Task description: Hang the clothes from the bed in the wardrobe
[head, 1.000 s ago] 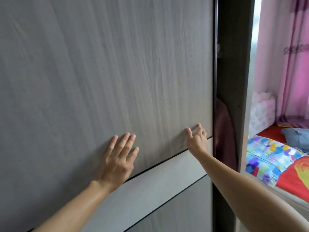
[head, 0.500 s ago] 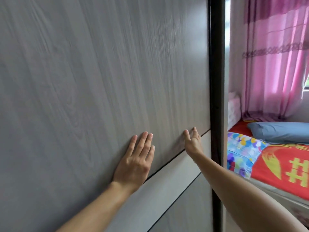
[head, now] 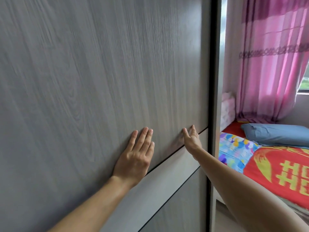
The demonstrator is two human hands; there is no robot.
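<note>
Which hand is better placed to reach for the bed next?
Likely the right: the right hand rests on the wardrobe door by its right edge, nearest the bed; the left hand lies flat farther left.

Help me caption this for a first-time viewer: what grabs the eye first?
A grey wood-grain wardrobe door fills the left and centre, the left hand and right hand both pressed against it. At far right, a pink curtain hangs behind a bed with a red cover and blue pillow.
</note>
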